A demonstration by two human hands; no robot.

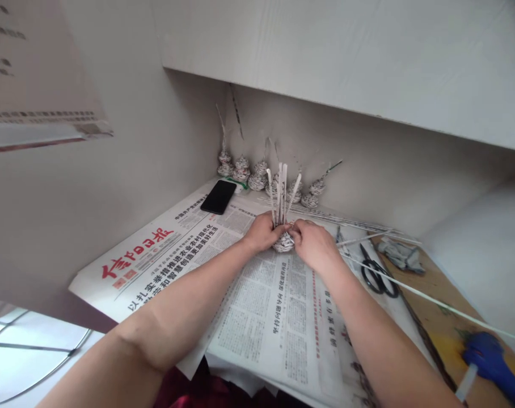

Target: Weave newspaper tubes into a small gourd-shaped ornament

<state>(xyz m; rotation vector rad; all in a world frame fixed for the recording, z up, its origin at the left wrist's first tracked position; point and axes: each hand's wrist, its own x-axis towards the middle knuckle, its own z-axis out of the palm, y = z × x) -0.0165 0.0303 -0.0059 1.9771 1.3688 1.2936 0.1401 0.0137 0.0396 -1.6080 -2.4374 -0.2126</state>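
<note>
A small round piece woven from rolled newspaper strips (283,243) stands on the newspaper, with several upright paper stakes (283,192) rising from it. My left hand (264,232) grips its left side, thumb at the base of the stakes. On the other side, my right hand (312,241) is closed with its fingertips pinched against the weave. A long, thin paper strip (410,285) runs from beneath my right hand to the right edge of the view. My fingers cover the exact spot where the strip meets the weave.
Several finished gourd-shaped woven pieces (257,177) line the back wall. A black phone (219,196) lies at left on the newspaper (257,306). At right are black-handled scissors (379,277), a crumpled cloth-like scrap (402,255), loose paper rods (368,222) and a blue glue gun (491,357). An overhanging panel (346,62) is above.
</note>
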